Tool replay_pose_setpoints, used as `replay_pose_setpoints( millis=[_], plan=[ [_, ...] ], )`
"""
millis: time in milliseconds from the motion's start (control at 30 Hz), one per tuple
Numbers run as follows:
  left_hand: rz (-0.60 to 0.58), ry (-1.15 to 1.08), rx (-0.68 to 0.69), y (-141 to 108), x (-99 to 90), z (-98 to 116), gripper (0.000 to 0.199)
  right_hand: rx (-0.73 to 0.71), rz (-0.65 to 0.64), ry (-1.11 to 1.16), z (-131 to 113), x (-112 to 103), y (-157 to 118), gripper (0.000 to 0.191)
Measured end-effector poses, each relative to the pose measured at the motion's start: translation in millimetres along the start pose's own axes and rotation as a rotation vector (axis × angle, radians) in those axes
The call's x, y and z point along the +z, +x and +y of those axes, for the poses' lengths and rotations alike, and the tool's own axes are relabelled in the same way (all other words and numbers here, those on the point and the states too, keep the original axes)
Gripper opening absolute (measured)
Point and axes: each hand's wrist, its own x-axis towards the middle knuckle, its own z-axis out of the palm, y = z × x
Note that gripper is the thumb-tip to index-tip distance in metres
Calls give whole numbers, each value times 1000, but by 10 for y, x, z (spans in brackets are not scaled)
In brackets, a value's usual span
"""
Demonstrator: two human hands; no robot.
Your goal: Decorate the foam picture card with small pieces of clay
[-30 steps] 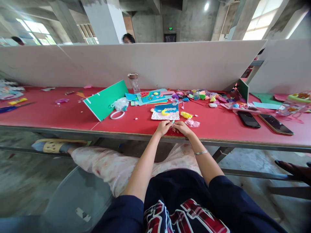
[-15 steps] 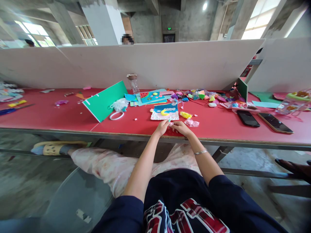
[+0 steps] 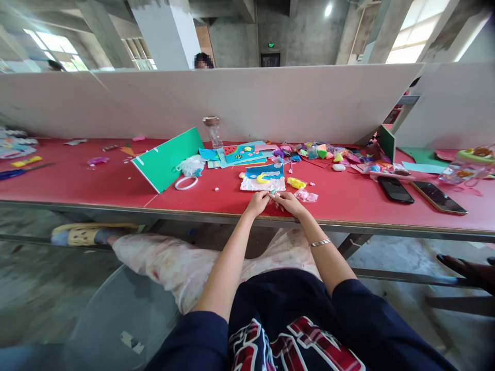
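My left hand (image 3: 258, 203) and my right hand (image 3: 291, 203) meet over the table's front edge, fingertips pinched together. Between them is a small lump of modelling clay (image 3: 273, 192), pale teal and pink, partly hidden by the fingers. Just beyond lies a small picture panel (image 3: 266, 181) with a blue top, a white clay lower part and a yellow crescent (image 3: 262, 179). To its right are a yellow clay packet (image 3: 296, 183) and a pink clay packet (image 3: 307, 195) in clear wrap.
A green board (image 3: 170, 162) leans at the left, near a white ring (image 3: 186, 183) and a glass bottle (image 3: 213, 132). Coloured sheets (image 3: 232, 159) and a heap of clay pieces (image 3: 320, 153) lie behind. Two phones (image 3: 395, 189) rest at the right. A white partition (image 3: 247, 103) closes the back.
My fingers have shifted slightly around the clay, and its teal part now sits a little further right, closer to my right fingertips. Everything on the table stays in place.
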Motion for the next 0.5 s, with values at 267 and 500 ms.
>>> replay_pose_setpoints(
  millis=[267, 500],
  plan=[
    [5, -98, -5, 40, 1, -82, 34, 6, 91, 90, 27, 21, 25, 42],
    [-7, -128, 0, 29, 8, -69, 29, 3, 153, 153, 88, 15, 55, 47]
  ],
)
